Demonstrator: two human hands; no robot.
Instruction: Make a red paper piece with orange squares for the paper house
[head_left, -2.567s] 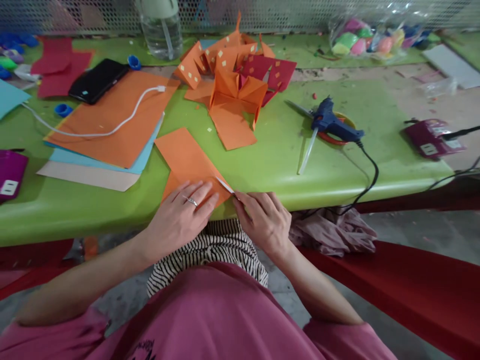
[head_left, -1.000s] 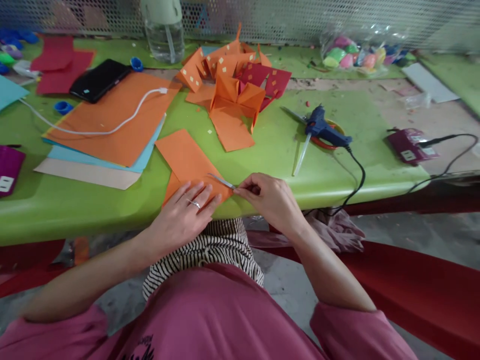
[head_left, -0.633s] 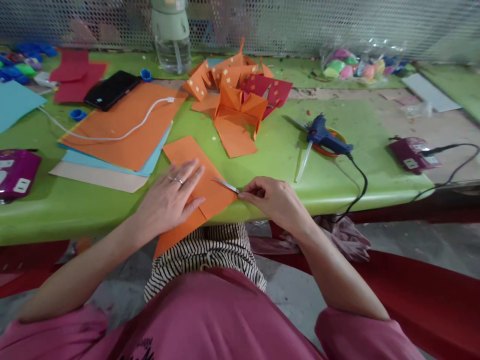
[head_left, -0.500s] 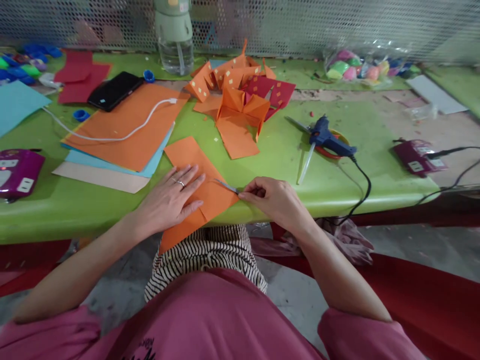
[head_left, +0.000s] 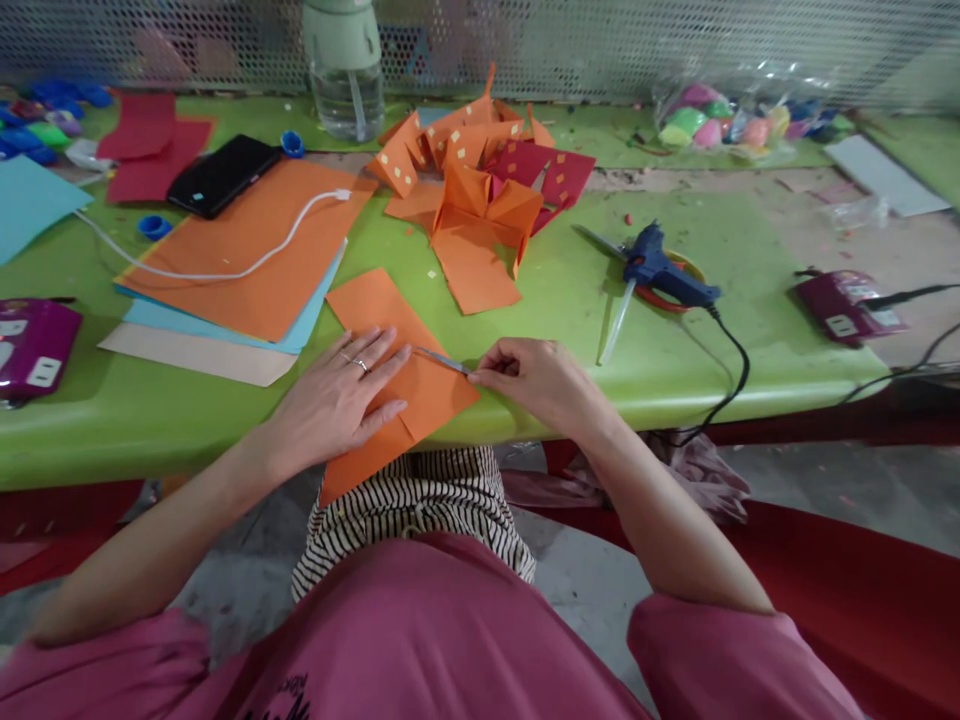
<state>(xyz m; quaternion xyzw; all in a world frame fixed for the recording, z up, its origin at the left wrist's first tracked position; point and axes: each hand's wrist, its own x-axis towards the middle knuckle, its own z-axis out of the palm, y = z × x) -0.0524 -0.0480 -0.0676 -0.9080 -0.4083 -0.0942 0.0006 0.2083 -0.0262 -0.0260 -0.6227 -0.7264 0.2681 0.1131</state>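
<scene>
My left hand (head_left: 337, 405) lies flat on a folded piece of orange paper (head_left: 431, 405), fingers stretched out and a ring on one of them. The paper's lower corner overhangs the table edge above my lap, and a short slit or crease shows near its middle. Between thumb and fingers, my right hand (head_left: 540, 385) pinches a thin metal blade (head_left: 442, 360). Its slim length rests on or just over the paper, pointing left toward my left fingertips. Whether the blade has a handle is hidden inside my right hand.
Cut orange paper shapes (head_left: 480, 255) and red paper (head_left: 562, 175) lie ahead. A blue glue gun (head_left: 660, 270) rests over scissors (head_left: 596, 242) to the right. At left are stacked paper sheets (head_left: 247, 260), a black phone (head_left: 223, 175) and a white cable (head_left: 247, 270). A water bottle (head_left: 345, 85) stands behind.
My right hand has shifted slightly left and up, carrying the blade along the paper toward my left fingers. My left hand and the paper stay put.
</scene>
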